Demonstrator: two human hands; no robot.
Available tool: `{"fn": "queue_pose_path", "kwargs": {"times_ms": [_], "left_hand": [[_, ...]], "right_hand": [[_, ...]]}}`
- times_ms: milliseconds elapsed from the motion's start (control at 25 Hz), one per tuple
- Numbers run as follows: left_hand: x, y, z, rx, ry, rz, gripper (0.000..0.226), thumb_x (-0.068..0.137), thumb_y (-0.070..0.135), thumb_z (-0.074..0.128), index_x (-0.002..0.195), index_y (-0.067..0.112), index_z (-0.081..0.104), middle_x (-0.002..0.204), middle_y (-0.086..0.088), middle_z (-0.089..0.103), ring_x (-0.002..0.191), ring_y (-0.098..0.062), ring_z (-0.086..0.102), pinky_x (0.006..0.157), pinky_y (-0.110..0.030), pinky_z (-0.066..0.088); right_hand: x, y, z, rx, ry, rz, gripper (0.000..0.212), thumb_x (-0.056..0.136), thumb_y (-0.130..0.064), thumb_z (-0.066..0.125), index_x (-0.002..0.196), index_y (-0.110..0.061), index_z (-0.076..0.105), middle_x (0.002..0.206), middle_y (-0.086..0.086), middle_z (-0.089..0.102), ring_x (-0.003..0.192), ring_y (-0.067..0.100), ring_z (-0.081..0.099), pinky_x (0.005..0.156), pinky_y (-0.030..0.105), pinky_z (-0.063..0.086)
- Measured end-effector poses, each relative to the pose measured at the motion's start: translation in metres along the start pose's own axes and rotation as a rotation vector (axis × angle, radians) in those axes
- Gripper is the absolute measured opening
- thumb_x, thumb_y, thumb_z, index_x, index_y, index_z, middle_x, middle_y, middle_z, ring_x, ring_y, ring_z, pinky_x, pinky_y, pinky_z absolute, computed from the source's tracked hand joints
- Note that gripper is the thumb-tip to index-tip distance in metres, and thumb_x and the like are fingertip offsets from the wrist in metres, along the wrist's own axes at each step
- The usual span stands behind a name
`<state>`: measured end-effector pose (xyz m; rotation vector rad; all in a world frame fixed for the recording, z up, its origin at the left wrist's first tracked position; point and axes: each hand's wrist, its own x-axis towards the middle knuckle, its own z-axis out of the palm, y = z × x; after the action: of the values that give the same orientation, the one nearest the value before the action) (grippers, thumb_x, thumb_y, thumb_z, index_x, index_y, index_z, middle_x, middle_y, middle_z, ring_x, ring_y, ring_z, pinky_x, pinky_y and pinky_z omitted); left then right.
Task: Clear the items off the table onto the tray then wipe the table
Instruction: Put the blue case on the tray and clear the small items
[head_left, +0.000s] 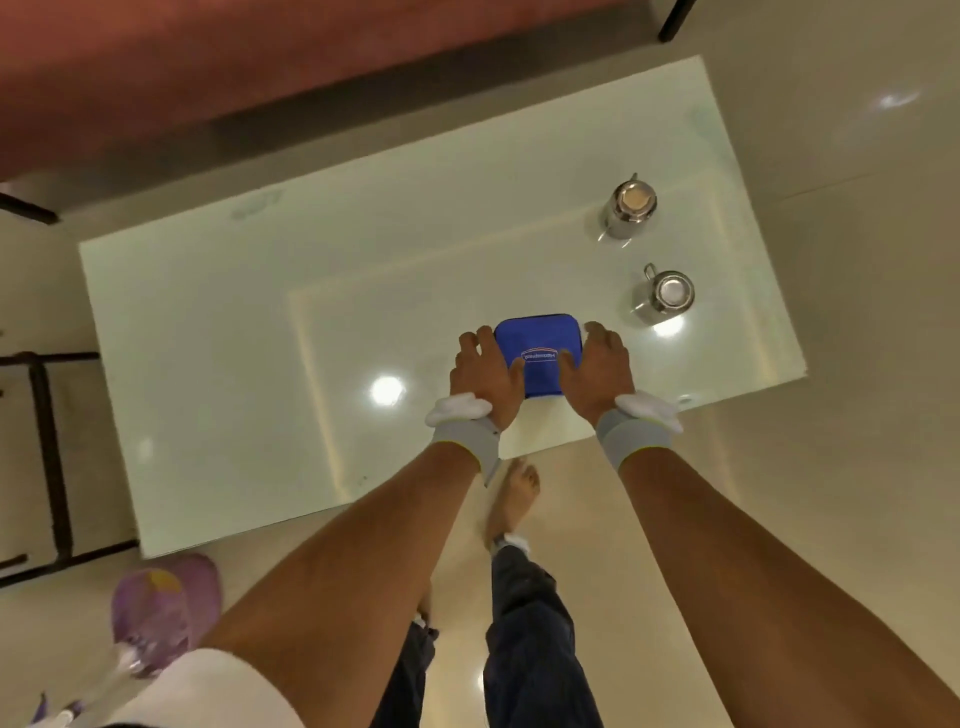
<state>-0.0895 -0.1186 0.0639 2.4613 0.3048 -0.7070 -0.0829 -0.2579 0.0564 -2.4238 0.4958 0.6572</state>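
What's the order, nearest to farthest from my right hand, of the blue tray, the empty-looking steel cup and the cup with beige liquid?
1. blue tray, gripped by the right hand, at its left.
2. empty-looking steel cup, just beyond, to the right.
3. cup with beige liquid, farthest back.

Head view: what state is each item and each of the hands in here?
Blue tray: level, logo up, held at both sides.
Left hand: grips the tray's left edge.
Right hand: grips the tray's right edge.
Far steel cup: upright, tan contents.
Near steel cup: upright, looks empty.
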Motion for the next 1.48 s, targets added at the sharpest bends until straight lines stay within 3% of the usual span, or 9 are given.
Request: {"fn": "queue_pose_path", "kwargs": {"times_ms": [120,240,480,560,720,920,1160,1360,1480], "left_hand": [[0.026,-0.002,0.03,-0.114,-0.013,-0.113,0.06,0.095,0.031,0.053,0.141,0.004,0.025,0.136,-0.017,0.038,0.117,-0.038,0.048,0.092,-0.048,0.044],[0.045,-0.004,0.048,-0.257,-0.04,-0.226,0.063,0.094,0.027,0.056,0.143,0.005,0.024,0.136,-0.017,0.043,0.12,-0.036,0.048,0.095,-0.041,0.042],[0.046,-0.012,0.052,-0.357,0.045,-0.389,0.052,0.094,0.036,0.055,0.131,0.001,0.042,0.129,-0.019,0.047,0.116,-0.037,0.049,0.096,-0.042,0.04],[0.033,-0.013,0.04,-0.421,0.092,-0.447,0.051,0.096,0.043,0.048,0.124,0.0,0.047,0.124,-0.021,0.048,0.112,-0.038,0.051,0.093,-0.041,0.041],[-0.026,-0.019,-0.012,-0.607,0.281,-0.431,0.045,0.099,0.039,0.045,0.118,-0.001,0.048,0.119,-0.019,0.049,0.101,-0.034,0.054,0.08,-0.033,0.041],[-0.109,-0.042,-0.069,-0.758,0.417,-0.513,0.034,0.101,0.037,0.037,0.102,0.003,0.042,0.1,-0.016,0.058,0.085,-0.032,0.057,0.069,-0.034,0.041],[-0.238,-0.089,-0.146,-0.885,0.608,-0.547,0.036,0.102,0.037,0.035,0.124,0.01,0.044,0.105,-0.015,0.065,0.094,-0.033,0.06,0.07,-0.03,0.038],[-0.302,-0.148,-0.197,-1.03,0.737,-0.603,0.036,0.1,0.041,0.039,0.124,0.015,0.045,0.105,-0.016,0.063,0.077,-0.026,0.054,0.064,-0.029,0.04],[-0.322,-0.193,-0.236,-1.169,0.837,-0.609,0.033,0.097,0.043,0.042,0.122,0.021,0.046,0.102,-0.014,0.063,0.079,-0.029,0.06,0.064,-0.035,0.052]], "right_hand": [[0.033,0.019,0.019,0.105,0.006,0.105,0.057,0.098,-0.031,0.05,0.142,0.0,0.032,0.138,0.022,0.044,0.127,0.039,0.043,0.098,0.042,0.038],[0.053,0.027,0.038,0.216,-0.047,0.184,0.062,0.096,-0.038,0.054,0.141,-0.001,0.036,0.133,0.02,0.052,0.123,0.036,0.048,0.097,0.039,0.04],[0.057,0.023,0.043,0.329,-0.062,0.212,0.051,0.084,-0.05,0.066,0.106,-0.004,0.064,0.106,0.013,0.066,0.094,0.029,0.06,0.083,0.038,0.049],[0.045,0.008,0.039,0.425,-0.055,0.213,0.049,0.085,-0.049,0.066,0.112,-0.009,0.062,0.107,0.004,0.063,0.097,0.024,0.06,0.089,0.039,0.051],[-0.02,-0.041,0.025,0.564,-0.045,0.158,0.039,0.088,-0.051,0.061,0.114,-0.022,0.057,0.11,-0.001,0.062,0.101,0.021,0.061,0.091,0.038,0.052],[-0.117,-0.088,0.024,0.533,-0.057,0.048,0.042,0.09,-0.052,0.057,0.112,-0.016,0.062,0.108,0.002,0.065,0.098,0.022,0.062,0.086,0.033,0.05],[-0.26,-0.169,0.024,0.451,-0.071,-0.124,0.042,0.092,-0.049,0.057,0.115,-0.014,0.062,0.1,0.0,0.061,0.094,0.022,0.059,0.086,0.036,0.05],[-0.334,-0.224,0.054,0.449,-0.125,-0.238,0.041,0.092,-0.047,0.057,0.12,-0.017,0.056,0.104,0.002,0.059,0.092,0.022,0.057,0.087,0.039,0.051],[-0.365,-0.279,0.079,0.445,-0.194,-0.33,0.04,0.092,-0.047,0.057,0.12,-0.019,0.055,0.102,0.002,0.058,0.09,0.023,0.059,0.082,0.038,0.052]]}}
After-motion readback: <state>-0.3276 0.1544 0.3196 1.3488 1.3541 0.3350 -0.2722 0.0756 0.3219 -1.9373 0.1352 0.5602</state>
